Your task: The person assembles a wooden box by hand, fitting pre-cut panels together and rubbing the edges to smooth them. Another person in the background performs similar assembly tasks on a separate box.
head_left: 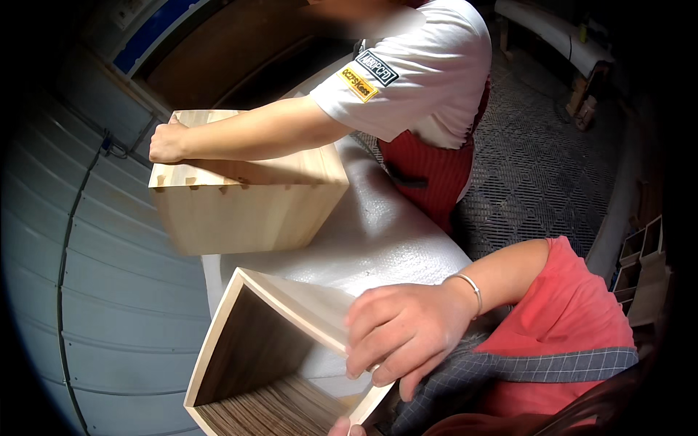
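Note:
An open-fronted wooden box (218,341) lies before me, with pale edges and a dark wood-grain inside. My right hand (411,327), slightly blurred, is at the corner of its rim with fingers bent together; a small pale bit shows under them, too hidden to name. At the lower edge, only the fingertips of my left hand (345,429) show, pressed against the box's rim. The rest of that hand is out of view.
Across the bubble-wrap-covered table (378,196), a co-worker's hand (171,142) rests on a second pale wooden box (247,218). Corrugated metal wall (131,291) runs along the left. Patterned flooring (531,167) and wooden compartments (643,269) are at right.

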Demonstrator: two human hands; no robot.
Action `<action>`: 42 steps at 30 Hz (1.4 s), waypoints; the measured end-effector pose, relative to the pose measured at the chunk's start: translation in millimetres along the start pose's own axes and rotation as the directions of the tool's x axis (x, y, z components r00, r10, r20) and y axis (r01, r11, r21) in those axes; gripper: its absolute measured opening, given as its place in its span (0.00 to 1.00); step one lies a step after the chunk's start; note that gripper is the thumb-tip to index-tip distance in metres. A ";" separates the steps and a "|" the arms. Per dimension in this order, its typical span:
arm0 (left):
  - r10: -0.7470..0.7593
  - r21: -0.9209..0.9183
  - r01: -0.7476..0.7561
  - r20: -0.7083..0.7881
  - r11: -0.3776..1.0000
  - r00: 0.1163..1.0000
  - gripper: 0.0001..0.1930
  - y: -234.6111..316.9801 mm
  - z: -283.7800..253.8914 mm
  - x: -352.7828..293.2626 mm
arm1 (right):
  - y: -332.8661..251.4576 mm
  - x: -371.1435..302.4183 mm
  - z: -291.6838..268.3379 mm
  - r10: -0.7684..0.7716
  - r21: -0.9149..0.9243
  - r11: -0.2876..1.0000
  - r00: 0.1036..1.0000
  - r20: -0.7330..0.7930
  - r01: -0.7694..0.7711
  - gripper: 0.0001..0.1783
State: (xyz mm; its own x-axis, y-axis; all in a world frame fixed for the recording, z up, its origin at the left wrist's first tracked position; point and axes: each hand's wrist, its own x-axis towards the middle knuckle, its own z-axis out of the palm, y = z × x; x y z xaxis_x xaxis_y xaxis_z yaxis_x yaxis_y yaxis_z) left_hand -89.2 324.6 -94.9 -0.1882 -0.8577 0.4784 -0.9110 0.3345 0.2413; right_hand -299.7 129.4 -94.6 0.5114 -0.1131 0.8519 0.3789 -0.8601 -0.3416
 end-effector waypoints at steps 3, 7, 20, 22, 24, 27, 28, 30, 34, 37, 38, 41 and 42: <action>0.004 -0.001 -0.004 -0.007 1.000 1.000 0.17 -3.1 0.6 1.1 | 23.8 9.0 3.5 -0.117 -0.020 0.993 0.993 -0.009 0.117 0.23; 0.002 -0.004 -0.002 -0.009 1.000 1.000 0.18 -3.5 -1.5 5.7 | 64.1 28.6 5.6 -0.159 -0.035 0.987 0.987 -0.011 0.159 0.24; 0.024 -0.039 -0.025 -0.022 0.999 0.999 0.20 -16.8 -8.2 6.3 | 148.1 78.3 21.3 -0.049 -0.339 0.940 0.999 -0.011 0.042 0.18; 0.024 -0.040 -0.025 -0.023 0.999 0.999 0.20 -20.1 -9.1 5.7 | 156.2 85.7 22.7 -0.038 -0.361 0.932 0.999 -0.006 0.033 0.18; 0.022 -0.045 -0.023 -0.025 0.999 0.999 0.20 -22.7 -12.6 7.9 | 161.6 91.7 24.4 -0.039 -0.370 0.928 0.999 0.002 0.037 0.19; 0.028 -0.045 -0.030 -0.036 0.999 0.999 0.21 -26.9 -12.5 1.9 | 169.0 96.3 33.2 -0.042 -0.364 0.930 0.999 0.016 0.045 0.20; 0.032 -0.048 -0.034 -0.038 0.998 0.999 0.21 -29.0 -12.6 -2.2 | 168.7 96.2 36.1 -0.042 -0.363 0.930 0.999 0.027 0.049 0.20; 0.036 -0.053 -0.039 -0.046 0.998 0.998 0.21 -31.4 -13.6 -6.1 | 166.8 93.0 44.0 -0.016 -0.346 0.938 0.999 0.030 0.025 0.18; 0.034 -0.056 -0.037 -0.051 0.998 0.998 0.22 -32.6 -16.2 -13.6 | 152.8 92.3 54.8 0.044 -0.309 0.950 0.999 0.033 -0.032 0.20; 0.023 -0.046 -0.025 -0.050 0.999 0.998 0.22 -25.9 -19.4 -17.3 | 135.9 95.6 51.7 0.060 -0.295 0.954 0.998 0.024 -0.050 0.20; 0.017 -0.044 -0.019 -0.050 0.999 0.999 0.22 -23.5 -20.7 -19.4 | 130.3 95.4 49.3 0.070 -0.302 0.952 0.997 0.039 -0.055 0.19; 0.020 -0.041 -0.023 -0.056 0.999 0.998 0.23 -16.9 -21.6 -28.2 | 113.7 88.7 39.1 0.107 -0.329 0.942 0.991 0.083 -0.074 0.17; 0.022 -0.040 -0.025 -0.063 0.999 0.998 0.23 -15.3 -21.2 -30.4 | 108.0 86.1 36.2 0.115 -0.330 0.941 0.989 0.095 -0.078 0.17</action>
State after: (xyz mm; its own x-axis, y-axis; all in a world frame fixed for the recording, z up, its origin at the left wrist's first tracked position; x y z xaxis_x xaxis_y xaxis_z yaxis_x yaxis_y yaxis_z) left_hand -61.7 353.9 -95.3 -0.1851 -0.8239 0.5356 -0.8905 0.3711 0.2630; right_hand -186.8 44.8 -72.5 0.6226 -0.1638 0.7652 0.0618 -0.9645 -0.2568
